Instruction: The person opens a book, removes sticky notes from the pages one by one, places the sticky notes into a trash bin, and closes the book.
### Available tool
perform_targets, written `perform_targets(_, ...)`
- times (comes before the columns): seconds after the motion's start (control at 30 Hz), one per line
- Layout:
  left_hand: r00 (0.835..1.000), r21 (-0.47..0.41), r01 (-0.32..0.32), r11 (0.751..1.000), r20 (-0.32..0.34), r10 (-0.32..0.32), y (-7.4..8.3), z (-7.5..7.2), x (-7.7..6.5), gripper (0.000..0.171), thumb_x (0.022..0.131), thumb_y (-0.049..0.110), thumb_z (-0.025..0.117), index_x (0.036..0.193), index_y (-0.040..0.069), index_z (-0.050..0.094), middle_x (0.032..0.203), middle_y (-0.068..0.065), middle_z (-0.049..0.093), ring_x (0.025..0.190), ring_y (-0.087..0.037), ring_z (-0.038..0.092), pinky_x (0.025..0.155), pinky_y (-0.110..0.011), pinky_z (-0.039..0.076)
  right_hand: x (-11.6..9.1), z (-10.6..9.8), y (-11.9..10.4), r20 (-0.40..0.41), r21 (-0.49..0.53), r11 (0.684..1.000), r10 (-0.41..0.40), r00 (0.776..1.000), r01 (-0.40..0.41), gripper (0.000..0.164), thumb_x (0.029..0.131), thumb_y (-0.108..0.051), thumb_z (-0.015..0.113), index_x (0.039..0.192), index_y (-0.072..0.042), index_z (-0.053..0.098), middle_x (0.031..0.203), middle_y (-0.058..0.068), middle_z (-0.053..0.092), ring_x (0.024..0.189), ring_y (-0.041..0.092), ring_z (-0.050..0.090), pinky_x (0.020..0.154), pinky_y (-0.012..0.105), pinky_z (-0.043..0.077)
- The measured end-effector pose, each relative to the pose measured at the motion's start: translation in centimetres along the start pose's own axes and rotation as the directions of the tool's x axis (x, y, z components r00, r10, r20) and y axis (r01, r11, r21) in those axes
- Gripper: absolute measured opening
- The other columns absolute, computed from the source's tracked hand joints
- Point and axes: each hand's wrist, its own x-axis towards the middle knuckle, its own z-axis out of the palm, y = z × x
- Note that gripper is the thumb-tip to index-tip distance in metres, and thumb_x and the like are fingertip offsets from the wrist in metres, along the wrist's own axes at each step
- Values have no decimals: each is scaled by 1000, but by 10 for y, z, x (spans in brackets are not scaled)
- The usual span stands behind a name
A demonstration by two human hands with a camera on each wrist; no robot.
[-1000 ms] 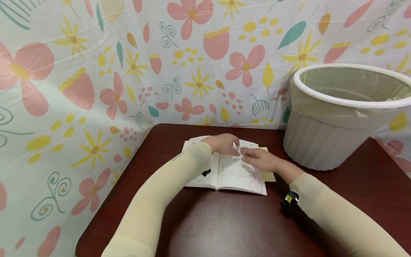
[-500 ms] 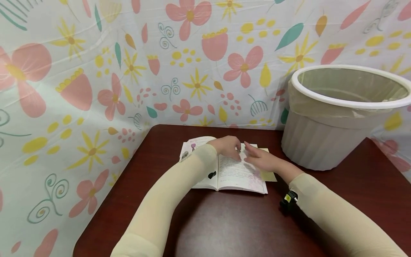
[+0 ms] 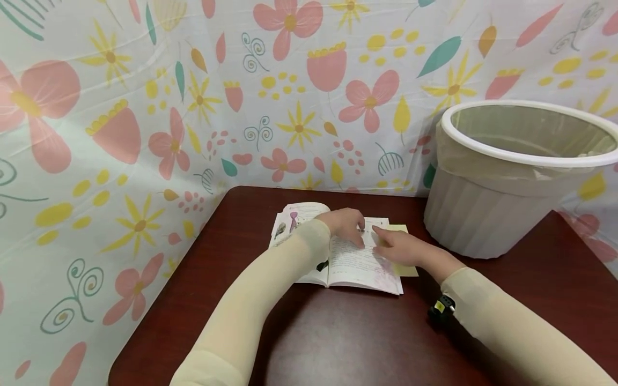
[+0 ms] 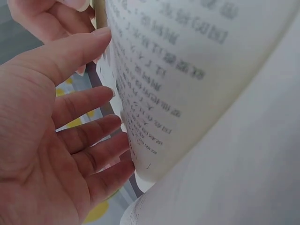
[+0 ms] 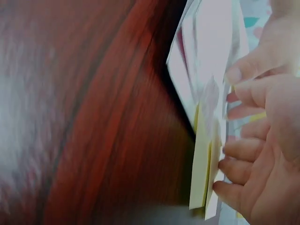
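Observation:
An open book (image 3: 359, 271) with printed text and small pictures lies on the dark red table (image 3: 318, 332). My left hand (image 3: 344, 223) reaches over its right page, fingers loosely bent. In the left wrist view those fingertips touch or nearly touch the printed page (image 4: 159, 79), with nothing gripped. From the right, my right hand (image 3: 402, 247) rests on the page's outer part, fingers extended. Pale yellow paper (image 3: 409, 269) sticks out from beneath the book's right side. In the right wrist view, my right fingertips lie along the edge of the pages, near the yellow paper (image 5: 199, 173).
A large grey bin (image 3: 475, 209) with a white rim and a thin liner stands at the table's right rear. A flower-patterned cloth (image 3: 203, 107) hangs behind and to the left. Cream sleeves cover both forearms, and a small black device is at each wrist.
My left hand has shifted slightly right and down. The right hand has moved slightly right and down, leaving a gap between the hands. More of the left page's pictures shows.

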Motion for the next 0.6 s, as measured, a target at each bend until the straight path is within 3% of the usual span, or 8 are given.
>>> perform_targets(0.1, 1000, 9, 11, 1000, -1, -11, -2, 0, -1, 58, 86, 41, 84, 135, 12, 73, 134, 2, 70, 116, -14, 64, 98, -31, 50, 2, 1, -4, -9, -18, 1000, 14, 1000, -14, 76, 107, -34, 56, 163, 11, 34, 130, 34, 68, 123, 43, 66, 105, 57, 49)
perform_targets(0.2, 1000, 24, 26, 999, -1, -26, -1, 2, 1, 58, 85, 43, 84, 134, 14, 73, 133, 3, 70, 115, -14, 64, 96, -32, 51, -1, 2, -5, 14, -4, 1000, 19, 1000, -19, 75, 107, -34, 56, 164, 10, 34, 128, 32, 70, 129, 48, 62, 106, 60, 47)
perform_targets(0.27, 999, 35, 38, 999, -1, -38, -1, 3, 1, 58, 85, 44, 85, 133, 15, 73, 132, 4, 70, 113, -14, 65, 95, -32, 51, -1, 2, -7, 28, 2, 1000, 8, 1000, -8, 74, 107, -34, 57, 164, 8, 35, 142, 31, 64, 145, 54, 47, 113, 63, 41)
perform_targets(0.37, 999, 42, 37, 998, 2, -37, -1, 3, 1, 57, 85, 43, 85, 133, 15, 74, 131, 4, 70, 112, -14, 65, 95, -32, 51, 0, 1, -6, 50, 14, 1000, -10, 999, 10, 74, 108, -34, 56, 165, 8, 34, 151, 32, 57, 152, 57, 36, 117, 65, 35)
perform_targets(0.5, 1000, 54, 14, 998, 12, -15, 0, 3, 3, 57, 86, 42, 84, 135, 14, 74, 134, 2, 70, 118, -15, 64, 98, -32, 50, 1, -3, 1, 29, 25, 999, -26, 999, 25, 71, 109, -32, 55, 164, 9, 36, 161, 32, 46, 150, 52, 43, 117, 63, 37)
perform_targets(0.6, 1000, 63, 4, 998, 25, -6, 0, 2, 4, 58, 87, 42, 82, 138, 15, 73, 141, 3, 68, 127, -16, 63, 102, -32, 49, 1, -8, 9, 2, 27, 999, -39, 999, 39, 67, 109, -30, 54, 161, 11, 40, 161, 33, 46, 148, 52, 45, 115, 63, 38)
